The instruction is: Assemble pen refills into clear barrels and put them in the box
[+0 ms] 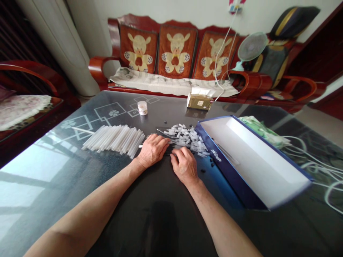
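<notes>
My left hand (pixel 153 150) is closed beside the right end of a row of whitish translucent tubes (pixel 115 139). Its fingers curl down at the edge of a heap of small white and black plastic pieces (pixel 187 137). Close by, my right hand (pixel 184 165) is also closed, thumb and fingers bent together at the heap's near side. Whatever the fingertips hold is too small and too covered to name. Thin dark sticks lie partly hidden between and behind the hands.
To the right stands an open blue box (pixel 241 167) with a white inside and a few thin rods. Farther back are a small white jar (pixel 142 108) and a tissue box (pixel 199 101). White cables (pixel 318 166) and a green plastic packet (pixel 264 132) lie beyond the box.
</notes>
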### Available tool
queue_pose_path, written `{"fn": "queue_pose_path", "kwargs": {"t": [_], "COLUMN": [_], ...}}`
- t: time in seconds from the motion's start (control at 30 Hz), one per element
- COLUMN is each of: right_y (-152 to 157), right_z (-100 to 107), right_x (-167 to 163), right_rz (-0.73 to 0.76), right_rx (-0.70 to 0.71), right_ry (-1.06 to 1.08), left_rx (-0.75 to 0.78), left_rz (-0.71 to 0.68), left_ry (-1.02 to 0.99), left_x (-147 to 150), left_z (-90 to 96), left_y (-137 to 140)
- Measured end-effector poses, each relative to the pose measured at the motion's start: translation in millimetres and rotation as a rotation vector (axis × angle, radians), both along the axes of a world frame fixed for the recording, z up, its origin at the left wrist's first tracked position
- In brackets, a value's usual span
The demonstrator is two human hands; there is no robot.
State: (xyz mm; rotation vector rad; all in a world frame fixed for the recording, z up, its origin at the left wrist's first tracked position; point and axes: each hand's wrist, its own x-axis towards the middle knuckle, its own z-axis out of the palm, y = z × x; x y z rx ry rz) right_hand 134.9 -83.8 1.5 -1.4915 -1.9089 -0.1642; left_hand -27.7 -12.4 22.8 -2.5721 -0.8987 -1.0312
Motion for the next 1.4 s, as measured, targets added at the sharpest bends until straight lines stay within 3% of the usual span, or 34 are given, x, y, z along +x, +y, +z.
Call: {"fn": "queue_pose_path", "kwargs": {"t": [0.2,0.33,0.53,0.67,0.8,0.9,1.07,1.3,1.4], "right_y": [1.8,3.2,3.2,2.7,5.4,8.1,9.5,15.3,17.4], "right_z": [-1.0,-0.2,2.0,0.6,-1.6,-1.3,-3.7,-8.3,-7.8], "right_x": [5.5,8.0,6.6,10.3,18.5,18.8,17.7,31.9,25.5], "right_rz": [0.043,0.088,0.108,0.054,-0.039,-0.003,0.112,-0.112,-0.109], "right_rx": [0.091,0.164,0.221,0.139,0.117,0.143,0.105,0.173,0.144], "right_ry": [0.283,0.448,0.444,0.48,0.579,0.513,0.254,0.163,0.09], "left_rx": [0.068,0.064,0.004,0.0,0.006,0.007,0.018,0.056,0.031], "left_rz": [0.015,-0.043,-0.129,-0.088,0.039,0.072,-0.007,0.179,0.126], "left_ry": [-0.073,0.01,0.104,0.106,0.067,0.071,0.119,-0.021,-0.038], "left_x": [-3.0,0.0,5.8,-0.8,-12.0,-13.0,-9.1,-33.6,-31.1], "left_z": [18.6,12.3,4.2,4.5,3.0,1.7,1.3,0.5,-1.1], "left_y": [-4.4,-5.3,-9.8,-4.8,7.1,9.8,8.0,28.4,28.2]}}
